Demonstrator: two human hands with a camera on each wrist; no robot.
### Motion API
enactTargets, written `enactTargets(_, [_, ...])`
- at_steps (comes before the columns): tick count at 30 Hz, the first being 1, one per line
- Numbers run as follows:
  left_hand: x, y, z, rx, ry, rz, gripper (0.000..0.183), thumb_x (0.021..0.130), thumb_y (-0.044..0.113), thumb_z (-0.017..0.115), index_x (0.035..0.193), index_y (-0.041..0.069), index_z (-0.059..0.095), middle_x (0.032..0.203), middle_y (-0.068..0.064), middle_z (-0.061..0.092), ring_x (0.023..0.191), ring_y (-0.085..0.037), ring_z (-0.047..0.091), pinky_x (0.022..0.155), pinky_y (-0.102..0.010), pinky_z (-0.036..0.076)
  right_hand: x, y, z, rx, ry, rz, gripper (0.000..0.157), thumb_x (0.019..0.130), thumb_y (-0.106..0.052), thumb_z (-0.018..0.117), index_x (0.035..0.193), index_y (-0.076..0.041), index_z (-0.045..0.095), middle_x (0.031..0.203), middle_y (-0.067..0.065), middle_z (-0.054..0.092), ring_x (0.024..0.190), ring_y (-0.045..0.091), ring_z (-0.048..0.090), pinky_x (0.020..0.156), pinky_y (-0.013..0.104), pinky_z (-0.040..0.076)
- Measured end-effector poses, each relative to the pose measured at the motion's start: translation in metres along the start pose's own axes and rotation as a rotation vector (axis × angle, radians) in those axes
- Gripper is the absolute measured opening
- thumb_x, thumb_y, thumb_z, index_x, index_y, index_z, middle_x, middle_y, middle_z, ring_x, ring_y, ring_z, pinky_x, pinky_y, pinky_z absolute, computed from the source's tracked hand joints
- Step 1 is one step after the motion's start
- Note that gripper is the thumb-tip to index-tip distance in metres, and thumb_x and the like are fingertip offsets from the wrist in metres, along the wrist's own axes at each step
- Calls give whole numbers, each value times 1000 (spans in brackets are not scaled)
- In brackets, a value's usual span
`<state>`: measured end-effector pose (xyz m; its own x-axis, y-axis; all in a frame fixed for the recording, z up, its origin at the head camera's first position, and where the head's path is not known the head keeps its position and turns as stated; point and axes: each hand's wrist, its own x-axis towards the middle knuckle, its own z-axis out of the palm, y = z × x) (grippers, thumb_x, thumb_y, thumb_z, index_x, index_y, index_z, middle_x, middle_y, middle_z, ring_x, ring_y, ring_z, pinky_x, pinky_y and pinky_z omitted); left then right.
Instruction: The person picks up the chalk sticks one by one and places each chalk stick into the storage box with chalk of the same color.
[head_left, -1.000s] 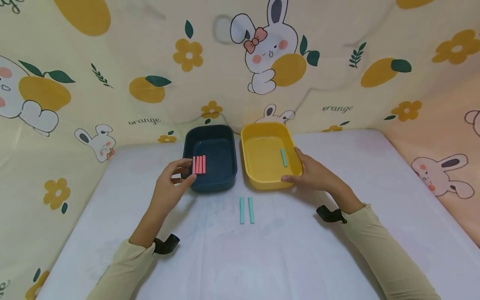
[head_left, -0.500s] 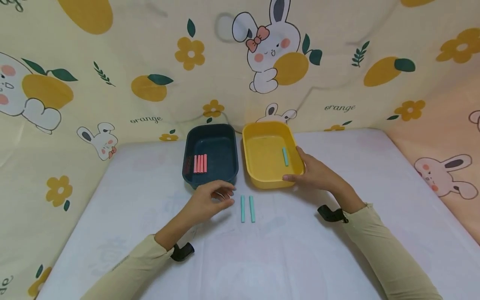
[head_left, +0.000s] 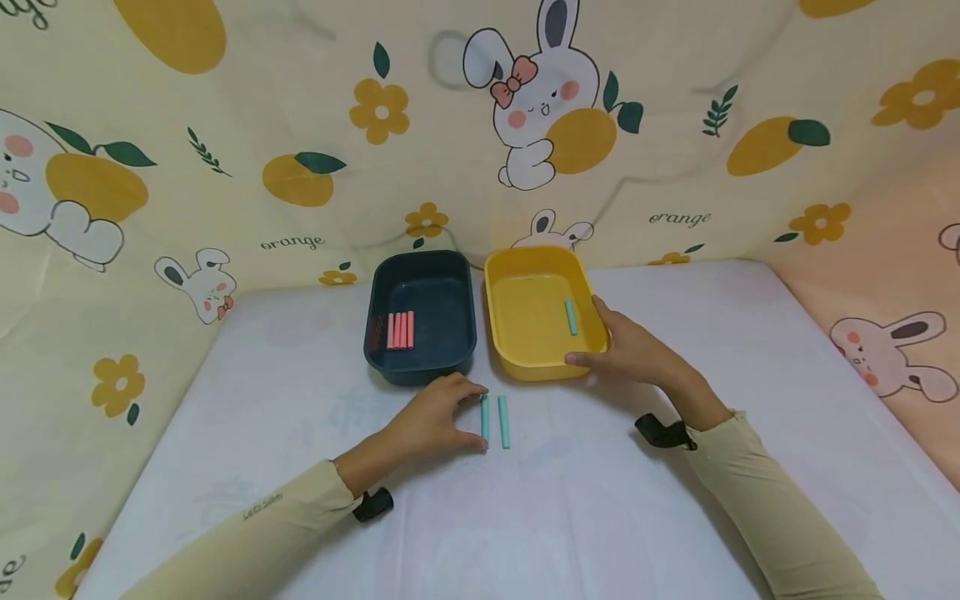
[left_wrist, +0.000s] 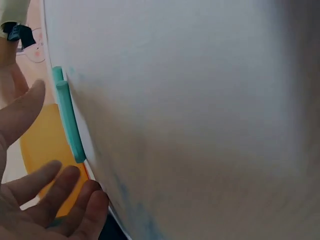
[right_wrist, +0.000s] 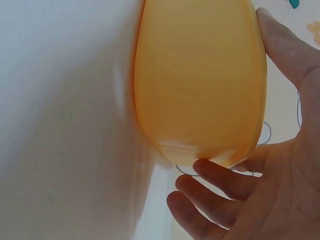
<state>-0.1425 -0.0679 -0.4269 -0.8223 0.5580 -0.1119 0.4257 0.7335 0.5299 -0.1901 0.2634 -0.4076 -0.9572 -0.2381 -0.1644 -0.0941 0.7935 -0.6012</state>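
Observation:
Two teal chalk sticks lie side by side on the white table: a left stick (head_left: 484, 421) and a right stick (head_left: 504, 422). My left hand (head_left: 431, 421) spans the left stick, thumb by its near end and fingers by its far end. In the left wrist view a gap shows between the thumb (left_wrist: 25, 112) and the teal stick (left_wrist: 71, 122). My right hand (head_left: 637, 342) holds the yellow box (head_left: 525, 367) at its right side, thumb at the near corner. One short teal stick (head_left: 571, 317) lies inside that box.
A dark blue box (head_left: 420, 367) stands left of the yellow one, with several pink chalk sticks (head_left: 401, 331) lined up inside. A printed cloth (head_left: 442, 167) with rabbits and oranges hangs behind the table (head_left: 570, 517).
My left hand has left the dark blue box, where it was beside the pink sticks, and moved right and nearer to the left teal stick. My right hand stays at the yellow box.

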Motion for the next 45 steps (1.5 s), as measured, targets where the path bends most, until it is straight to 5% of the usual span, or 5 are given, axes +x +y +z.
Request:
enactTargets(6, [6,3,1,109,-41,-18,90,69,46,90,144,15,52,135,-3,55,125,-20,47,111,-40,44,1,0,-7,-7,13,-14,123,80,-66,70,160,-8,-2,161,24,25,145,41,33,117,65,25])
enactTargets(19, [1,2,8,138,-37,-11,86,69,46,89,140,12,56,130,-3,55,122,-20,48,109,-39,45,-2,6,3,58,10,-24,123,78,-59,76,159,-3,2,164,25,18,150,44,20,119,65,20])
enactTargets(45, [3,15,-3,-10,5,-79,82,69,41,90,139,15,56,121,0,56,112,-16,52,104,-38,49,1,5,0,20,1,-9,124,79,-61,74,160,-5,-1,163,25,19,150,44,22,119,65,21])
